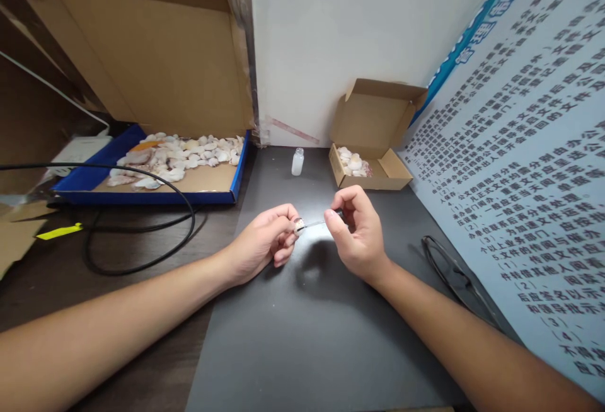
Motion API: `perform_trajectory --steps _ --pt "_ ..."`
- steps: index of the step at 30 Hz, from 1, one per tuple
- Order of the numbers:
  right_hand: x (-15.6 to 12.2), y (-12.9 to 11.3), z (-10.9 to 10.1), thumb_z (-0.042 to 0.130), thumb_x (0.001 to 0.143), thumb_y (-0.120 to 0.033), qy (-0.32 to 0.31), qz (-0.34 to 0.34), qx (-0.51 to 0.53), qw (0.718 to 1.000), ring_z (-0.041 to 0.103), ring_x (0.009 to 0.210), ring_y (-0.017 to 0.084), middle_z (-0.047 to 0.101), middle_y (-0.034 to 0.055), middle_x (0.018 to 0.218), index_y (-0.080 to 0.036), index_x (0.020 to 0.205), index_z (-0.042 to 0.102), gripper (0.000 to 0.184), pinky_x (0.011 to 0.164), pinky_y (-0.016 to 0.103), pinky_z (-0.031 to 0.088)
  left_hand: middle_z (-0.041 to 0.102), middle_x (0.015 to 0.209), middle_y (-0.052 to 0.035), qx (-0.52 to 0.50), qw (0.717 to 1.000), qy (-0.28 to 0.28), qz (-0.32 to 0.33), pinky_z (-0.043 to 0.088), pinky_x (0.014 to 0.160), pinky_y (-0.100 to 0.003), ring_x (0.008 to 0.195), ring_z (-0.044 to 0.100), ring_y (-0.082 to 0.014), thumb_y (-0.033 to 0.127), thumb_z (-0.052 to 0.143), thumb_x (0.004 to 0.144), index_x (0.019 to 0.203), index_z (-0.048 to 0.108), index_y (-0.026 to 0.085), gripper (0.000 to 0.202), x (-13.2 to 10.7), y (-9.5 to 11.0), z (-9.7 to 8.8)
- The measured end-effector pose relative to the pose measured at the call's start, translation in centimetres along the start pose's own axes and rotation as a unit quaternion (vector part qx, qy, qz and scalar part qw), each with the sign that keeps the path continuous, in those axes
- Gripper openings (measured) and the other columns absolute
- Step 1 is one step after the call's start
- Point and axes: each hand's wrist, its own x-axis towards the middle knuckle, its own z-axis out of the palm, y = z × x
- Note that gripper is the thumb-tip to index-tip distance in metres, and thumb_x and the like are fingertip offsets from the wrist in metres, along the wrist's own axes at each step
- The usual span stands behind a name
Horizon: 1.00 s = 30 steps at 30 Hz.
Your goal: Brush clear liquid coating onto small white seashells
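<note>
My left hand [267, 242] is closed in a pinch on a small pale shell [299, 227] above the dark mat [312, 336]. My right hand [357, 232] is closed on a thin metal tool [317, 223] whose tip touches the shell. The two hands sit close together at the middle of the mat. A small clear bottle with a white cap [297, 161] stands upright behind them near the wall.
A blue tray [155, 196] with several shells [174, 157] lies at the back left under a cardboard flap. A small open cardboard box [371, 147] with shells stands at the back right. A black cable [142, 223] loops on the left; a printed board [520, 147] leans on the right.
</note>
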Motion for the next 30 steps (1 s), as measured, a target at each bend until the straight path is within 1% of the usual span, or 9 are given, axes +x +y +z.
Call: perform_trajectory --steps 7,16,24,30 --pt "0.02 -0.31 0.02 0.061 0.081 -0.019 0.007 0.001 -0.027 1.0 0.037 0.049 0.009 0.04 -0.007 0.063 -0.023 0.082 0.043 0.018 0.046 0.023 0.031 0.041 0.055 0.0073 0.0 1.0 0.0 -0.002 0.029 0.038 -0.015 0.038 0.034 -0.0029 0.022 0.056 0.078 0.078 0.043 0.018 0.014 0.0 -0.04 -0.06" --pt "-0.01 0.1 -0.05 0.058 0.087 -0.021 -0.004 -0.005 0.013 1.0 0.037 0.049 0.009 0.04 -0.0065 0.064 -0.023 0.085 0.045 0.014 0.045 0.023 0.029 0.041 0.054 0.0071 0.005 1.0 -0.002 -0.001 0.029 0.039 -0.015 0.038 0.034 -0.003 0.021 0.054 0.079 0.077 0.043 0.018 0.012 0.08 -0.04 -0.07" --pt "0.09 -0.07 0.03 0.059 0.087 -0.019 0.003 -0.012 0.012 1.0 0.038 0.05 0.008 0.041 -0.0067 0.065 -0.023 0.086 0.045 0.015 0.045 0.022 0.029 0.041 0.055 0.0073 0.003 1.0 -0.007 0.003 0.029 0.038 -0.015 0.038 0.033 -0.0029 0.022 0.055 0.08 0.077 0.042 0.018 0.014 0.13 -0.18 -0.31" --pt "0.08 -0.2 0.06 0.061 0.084 -0.017 0.009 -0.01 -0.019 1.0 0.037 0.048 0.008 0.04 -0.0075 0.063 -0.023 0.084 0.044 0.018 0.045 0.021 0.032 0.041 0.054 0.0075 0.004 1.0 -0.008 0.0 0.029 0.038 -0.015 0.038 0.033 -0.0026 0.022 0.057 0.079 0.077 0.042 0.018 0.015 0.17 -0.21 -0.19"
